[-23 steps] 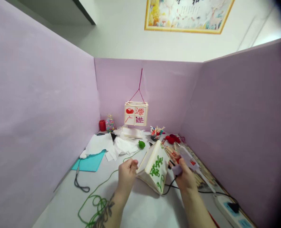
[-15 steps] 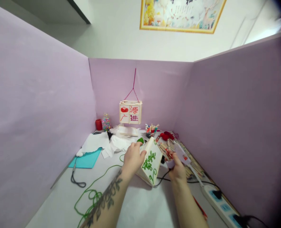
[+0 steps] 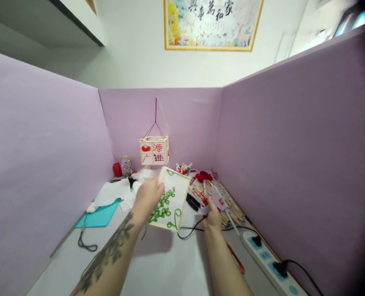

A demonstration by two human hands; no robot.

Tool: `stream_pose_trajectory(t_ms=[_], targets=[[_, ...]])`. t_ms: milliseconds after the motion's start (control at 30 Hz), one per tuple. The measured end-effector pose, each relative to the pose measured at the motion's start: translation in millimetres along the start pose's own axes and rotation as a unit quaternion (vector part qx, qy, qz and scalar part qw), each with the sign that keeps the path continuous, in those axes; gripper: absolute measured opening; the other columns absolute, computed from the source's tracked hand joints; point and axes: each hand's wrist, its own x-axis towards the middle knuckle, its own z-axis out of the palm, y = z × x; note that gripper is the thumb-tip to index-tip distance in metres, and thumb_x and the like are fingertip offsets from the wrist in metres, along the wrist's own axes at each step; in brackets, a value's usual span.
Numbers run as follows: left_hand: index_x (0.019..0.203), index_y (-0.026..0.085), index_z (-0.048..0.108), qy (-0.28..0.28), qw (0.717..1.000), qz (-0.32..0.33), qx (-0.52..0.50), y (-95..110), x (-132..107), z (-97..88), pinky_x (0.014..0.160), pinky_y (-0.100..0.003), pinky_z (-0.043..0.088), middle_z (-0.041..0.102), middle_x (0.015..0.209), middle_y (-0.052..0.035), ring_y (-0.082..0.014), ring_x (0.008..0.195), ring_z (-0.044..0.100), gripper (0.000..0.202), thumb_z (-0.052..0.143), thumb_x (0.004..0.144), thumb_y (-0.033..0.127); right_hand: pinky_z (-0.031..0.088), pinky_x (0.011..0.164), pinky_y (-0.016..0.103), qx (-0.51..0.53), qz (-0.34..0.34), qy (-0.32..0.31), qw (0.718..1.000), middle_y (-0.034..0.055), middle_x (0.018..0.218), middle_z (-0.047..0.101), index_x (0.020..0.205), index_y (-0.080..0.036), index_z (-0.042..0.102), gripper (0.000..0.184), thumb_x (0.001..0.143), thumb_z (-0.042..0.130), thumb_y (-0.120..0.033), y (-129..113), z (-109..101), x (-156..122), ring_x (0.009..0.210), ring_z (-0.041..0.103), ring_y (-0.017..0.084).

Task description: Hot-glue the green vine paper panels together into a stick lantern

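My left hand (image 3: 148, 196) is closed on the upper left side of a white-panelled lantern frame (image 3: 180, 193) with pale wooden edges. Green cord (image 3: 166, 203) curls over its face in a leafy pattern, and a loose end hangs below. The frame is tilted above the table. To its right, my right hand (image 3: 213, 218) grips the handle of a white hot glue gun (image 3: 217, 196) with an orange-red mark. A glue stick (image 3: 231, 222) sticks out of its rear. The fingers partly hide the handle.
Wooden sticks (image 3: 231, 209) lie along the right wall, beside black-handled pliers (image 3: 192, 202). A power strip (image 3: 264, 257) with plugs and cables stands lower right. A finished lantern (image 3: 154, 150) hangs at the back. White cloth (image 3: 112, 192) and a turquoise sheet (image 3: 97, 216) lie left.
The lantern frame has been lifted and turned so its green-patterned face shows more fully. My left hand moved with it. The glue gun stays in my right hand. The camera view has shifted.
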Motion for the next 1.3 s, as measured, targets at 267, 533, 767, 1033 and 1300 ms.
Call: stream_pose_trajectory(t_ms=[267,533,767,1033,1300], targets=[[0.093,0.015,0.071,0.224,0.915,-0.118,-0.315,-53.1,-48.9,21.7,0.07,-0.025,0.047,0.072,0.082,-0.0035,-0.0183,0.076,0.062,0.036,0.05,0.084,0.042,0.053,0.089,0.044,0.067,0.09,-0.213,0.971,0.0107,0.127,0.067,0.099,-0.024,0.072,0.047,0.062,0.083,-0.05,-10.0,26.9,-56.3,0.116,0.063,0.031],[0.093,0.016,0.07,0.27,0.915,-0.089,-0.287,-66.8,-61.4,56.3,0.068,-0.027,0.048,0.063,0.077,-0.0032,-0.017,0.071,0.058,0.03,0.055,0.088,0.042,0.051,0.075,0.033,-0.02,-0.007,-0.154,0.988,0.0051,0.095,0.069,0.076,-0.022,0.07,0.031,0.069,0.079,-0.051,-9.7,23.4,-47.1,0.087,0.064,0.021],[0.101,0.014,0.071,0.278,0.913,-0.057,-0.293,-76.5,-70.6,62.0,0.06,-0.025,0.048,0.057,0.073,-0.0017,-0.0148,0.063,0.054,0.032,0.057,0.088,0.04,0.047,0.057,0.031,-0.197,-0.054,-0.127,0.971,0.0028,0.065,0.064,0.077,-0.021,0.071,0.04,0.063,0.08,-0.058,-28.2,26.8,-82.5,0.062,0.056,0.019],[0.123,0.013,0.067,0.259,0.919,-0.027,-0.297,-72.9,-78.0,66.2,0.064,-0.025,0.051,0.058,0.076,-0.0026,-0.0146,0.066,0.057,0.045,0.054,0.091,0.042,0.043,0.048,0.027,-0.335,-0.062,-0.289,0.895,0.0003,0.059,0.06,0.074,-0.021,0.073,0.03,0.067,0.079,-0.05,-64.2,88.0,-116.8,0.051,0.053,0.016],[0.121,0.009,0.068,0.287,0.913,0.005,-0.288,-69.8,-78.6,69.3,0.059,-0.023,0.05,0.052,0.071,-0.0009,-0.0128,0.061,0.054,0.041,0.057,0.092,0.037,0.049,0.054,0.032,-0.327,-0.165,-0.165,0.916,0.0055,0.073,0.069,0.077,-0.025,0.075,0.035,0.059,0.083,-0.054,-128.3,119.5,-120.4,0.064,0.062,0.023]])
